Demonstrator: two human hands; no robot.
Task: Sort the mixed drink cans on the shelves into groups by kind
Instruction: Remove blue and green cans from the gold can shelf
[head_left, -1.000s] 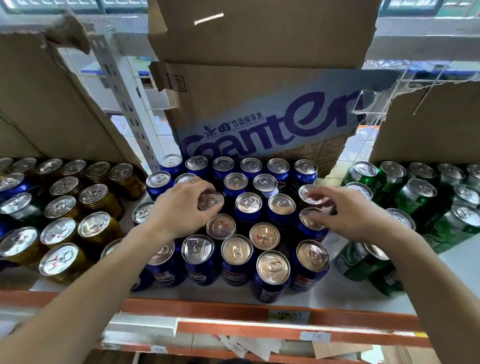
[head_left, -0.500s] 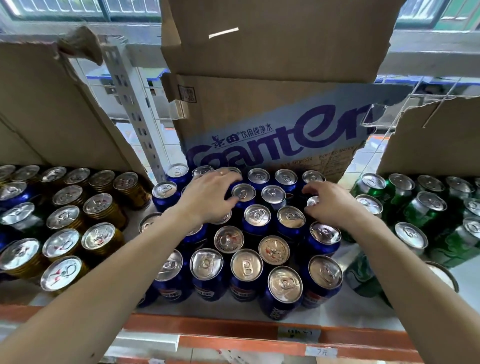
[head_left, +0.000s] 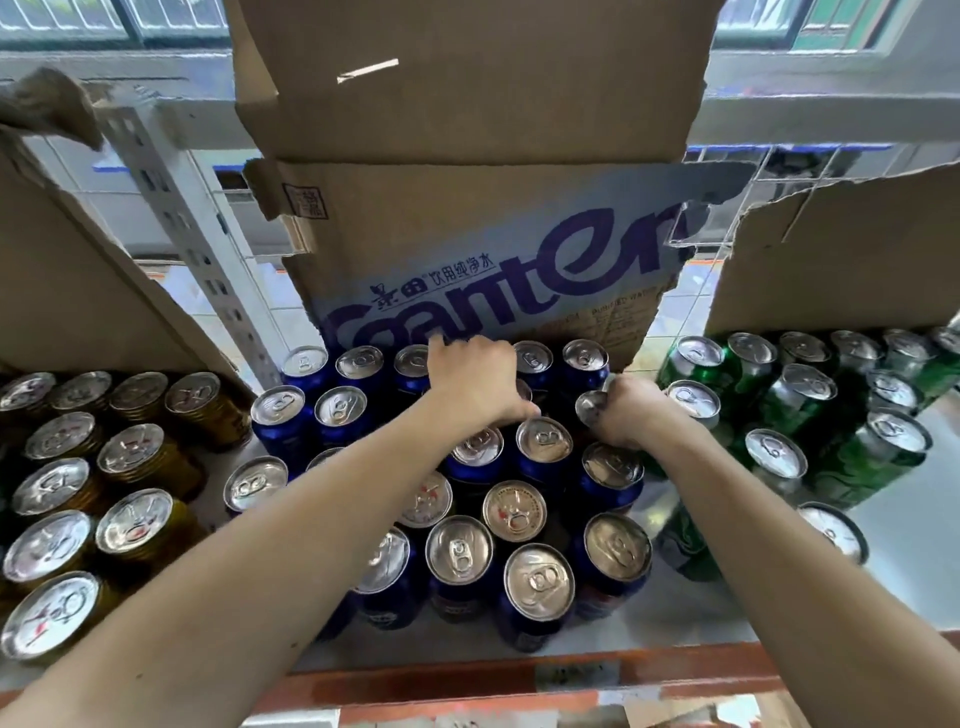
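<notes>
Two hands work the rear of the blue cans (head_left: 540, 582), mid-shelf (head_left: 883, 545). Right hand (head_left: 631, 413) grips a tilted can (head_left: 591, 406); left hand (head_left: 475, 379) curls over back-row tops, grasp indeterminate. Advise lifting straight up, sparing close-packed neighbours.

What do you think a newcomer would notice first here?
The dense block of blue cans mid-shelf, with the left hand and right hand reaching into its back rows, the right gripping a tilted can. Gold cans sit left, green cans right, a purple-lettered cardboard box behind.
</notes>
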